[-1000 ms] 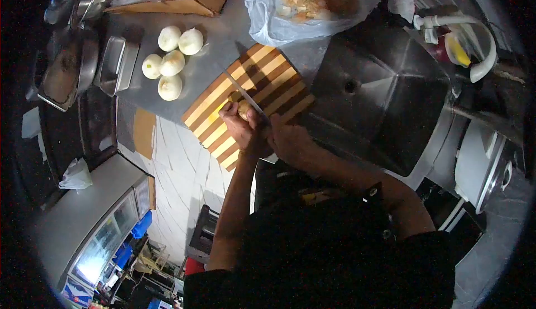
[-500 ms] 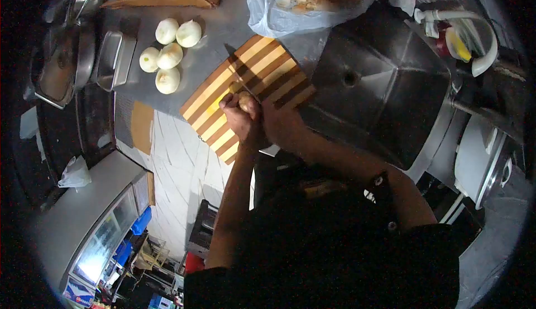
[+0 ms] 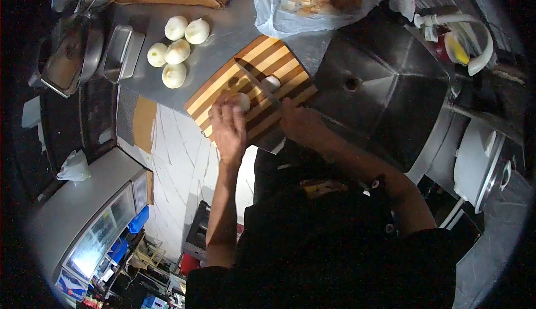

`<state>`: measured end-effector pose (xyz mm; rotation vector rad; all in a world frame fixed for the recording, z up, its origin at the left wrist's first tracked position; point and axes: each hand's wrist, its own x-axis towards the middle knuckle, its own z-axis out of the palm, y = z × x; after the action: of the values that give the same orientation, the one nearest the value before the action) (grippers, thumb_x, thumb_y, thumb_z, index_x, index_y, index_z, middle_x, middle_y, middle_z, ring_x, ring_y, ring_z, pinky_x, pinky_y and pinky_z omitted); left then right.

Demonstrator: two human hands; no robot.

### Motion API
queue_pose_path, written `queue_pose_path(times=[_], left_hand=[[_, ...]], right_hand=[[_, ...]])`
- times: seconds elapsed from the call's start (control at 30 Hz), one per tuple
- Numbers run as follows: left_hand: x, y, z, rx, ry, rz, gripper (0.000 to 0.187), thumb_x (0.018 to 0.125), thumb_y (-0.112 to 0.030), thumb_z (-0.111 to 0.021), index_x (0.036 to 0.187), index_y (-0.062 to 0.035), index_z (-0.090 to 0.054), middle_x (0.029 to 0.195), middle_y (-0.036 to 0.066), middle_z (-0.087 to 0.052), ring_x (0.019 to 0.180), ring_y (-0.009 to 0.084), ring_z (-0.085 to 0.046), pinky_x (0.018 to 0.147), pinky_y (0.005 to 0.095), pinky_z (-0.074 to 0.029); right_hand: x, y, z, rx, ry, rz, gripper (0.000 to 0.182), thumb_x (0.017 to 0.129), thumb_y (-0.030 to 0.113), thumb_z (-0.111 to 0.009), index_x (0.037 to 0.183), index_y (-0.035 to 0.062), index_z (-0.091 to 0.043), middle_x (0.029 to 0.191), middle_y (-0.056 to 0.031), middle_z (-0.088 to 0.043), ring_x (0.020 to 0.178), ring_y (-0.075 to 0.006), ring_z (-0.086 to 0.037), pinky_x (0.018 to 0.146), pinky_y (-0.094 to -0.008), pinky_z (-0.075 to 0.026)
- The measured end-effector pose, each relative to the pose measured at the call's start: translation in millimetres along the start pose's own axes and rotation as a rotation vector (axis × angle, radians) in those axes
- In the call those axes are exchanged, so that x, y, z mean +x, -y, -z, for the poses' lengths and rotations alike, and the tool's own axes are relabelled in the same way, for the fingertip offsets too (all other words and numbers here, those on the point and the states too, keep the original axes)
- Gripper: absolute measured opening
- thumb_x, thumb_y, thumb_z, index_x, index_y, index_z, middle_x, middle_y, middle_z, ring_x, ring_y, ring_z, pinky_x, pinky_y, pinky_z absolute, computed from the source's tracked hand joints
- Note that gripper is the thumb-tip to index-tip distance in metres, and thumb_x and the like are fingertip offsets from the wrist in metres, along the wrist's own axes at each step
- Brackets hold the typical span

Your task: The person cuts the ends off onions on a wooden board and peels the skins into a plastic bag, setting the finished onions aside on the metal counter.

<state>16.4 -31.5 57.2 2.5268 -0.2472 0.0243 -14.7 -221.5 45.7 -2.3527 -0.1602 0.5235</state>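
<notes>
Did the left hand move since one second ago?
Yes. The left hand parted from the right hand, resting now at the cutting board's near edge.

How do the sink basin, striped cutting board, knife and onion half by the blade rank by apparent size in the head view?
1. sink basin
2. striped cutting board
3. knife
4. onion half
Fisheye distortion makes this apparent size only.

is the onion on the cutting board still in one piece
No, the onion lies in two halves on the cutting board, with the knife in the right hand between them.
</notes>
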Motion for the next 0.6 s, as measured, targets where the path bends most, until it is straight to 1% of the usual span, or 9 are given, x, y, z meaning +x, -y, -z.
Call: queue_pose_path(times=[0.03,0.07,0.13,0.17,0.2,0.27,0.3,0.47,0.6], left_hand=[[4.5,-17.6,10.9,0.153,0.092,-0.055,0.040,0.086,-0.029,-0.057,0.114,-0.0010,-0.050,0.113,0.021,-0.049,0.097,0.0373,-0.052,0.084,0.0436,-0.044],[5.2,-17.5,10.2,0.153,0.088,-0.054,0.040,0.086,-0.029,-0.057,0.114,-0.0010,-0.050,0.113,0.021,-0.049,0.097,0.0373,-0.052,0.084,0.0436,-0.044],[8.6,-16.3,10.3,0.008,0.139,0.120,0.042,0.082,-0.029,-0.063,0.111,-0.0006,-0.052,0.113,0.020,-0.049,0.094,0.0378,-0.054,0.082,0.0442,-0.045],[11.0,-17.0,11.2,-0.220,0.075,0.169,0.041,0.085,-0.032,-0.060,0.110,-0.0002,-0.052,0.110,0.021,-0.050,0.090,0.0377,-0.055,0.082,0.0436,-0.045],[11.4,-10.4,4.8,-0.217,0.070,0.169,0.041,0.085,-0.032,-0.060,0.110,-0.0002,-0.052,0.110,0.021,-0.050,0.090,0.0377,-0.055,0.082,0.0436,-0.045],[8.7,6.7,-13.9,-0.474,0.051,0.253,0.044,0.088,-0.035,-0.056,0.114,-0.0005,-0.049,0.106,0.022,-0.051,0.092,0.0357,-0.055,0.082,0.0412,-0.045],[11.1,-6.1,-8.4,-0.327,0.054,0.242,0.045,0.090,-0.038,-0.051,0.113,0.0010,-0.047,0.103,0.023,-0.050,0.094,0.0349,-0.054,0.081,0.0402,-0.044],[7.9,-1.0,-38.0,-0.306,-0.097,0.299,0.043,0.092,-0.038,-0.048,0.104,0.0032,-0.045,0.104,0.023,-0.050,0.095,0.0363,-0.053,0.081,0.0417,-0.043],[13.5,-11.4,-44.9,-0.253,-0.181,0.398,0.035,0.093,-0.033,-0.044,0.097,0.0011,-0.045,0.094,0.022,-0.050,0.086,0.0377,-0.054,0.073,0.0433,-0.044]], right_hand=[[1.9,-6.0,-5.2,-0.001,0.008,-0.035,0.022,0.084,0.017,-0.051,0.095,0.0024,-0.038,0.064,-0.0224,-0.059,0.061,-0.0404,-0.061,0.050,-0.0495,-0.049],[5.1,-11.9,-10.0,-0.004,0.008,-0.032,0.022,0.084,0.017,-0.051,0.095,0.0024,-0.038,0.064,-0.0224,-0.059,0.061,-0.0404,-0.061,0.050,-0.0495,-0.049],[10.4,-14.1,-12.6,-0.247,-0.095,0.031,0.033,0.084,0.018,-0.050,0.106,-0.0072,-0.044,0.065,-0.0195,-0.058,0.053,-0.0344,-0.062,0.048,-0.0438,-0.053],[9.2,-16.5,-11.9,-0.246,-0.099,0.038,0.033,0.084,0.018,-0.050,0.106,-0.0072,-0.044,0.065,-0.0195,-0.058,0.053,-0.0344,-0.062,0.048,-0.0438,-0.053],[4.2,-13.9,-3.4,-0.168,-0.129,0.021,0.028,0.085,0.016,-0.051,0.103,-0.0032,-0.041,0.064,-0.0211,-0.058,0.055,-0.0371,-0.061,0.047,-0.0459,-0.050],[-3.2,-6.1,4.4,-0.088,-0.157,0.001,0.024,0.085,0.015,-0.051,0.100,0.0008,-0.039,0.063,-0.0227,-0.058,0.057,-0.0399,-0.059,0.047,-0.0481,-0.047],[-4.7,-1.8,5.5,-0.017,-0.168,0.006,0.025,0.085,0.015,-0.051,0.101,0.0002,-0.038,0.064,-0.0228,-0.058,0.057,-0.0398,-0.059,0.047,-0.0483,-0.047],[-8.4,15.6,5.7,0.068,-0.119,-0.016,0.024,0.085,0.015,-0.050,0.100,0.0002,-0.038,0.065,-0.0222,-0.058,0.060,-0.0402,-0.059,0.050,-0.0494,-0.047],[-10.1,36.6,19.0,0.098,-0.080,0.035,0.024,0.085,0.016,-0.050,0.097,0.0016,-0.036,0.063,-0.0223,-0.057,0.061,-0.0412,-0.059,0.052,-0.0505,-0.047]])
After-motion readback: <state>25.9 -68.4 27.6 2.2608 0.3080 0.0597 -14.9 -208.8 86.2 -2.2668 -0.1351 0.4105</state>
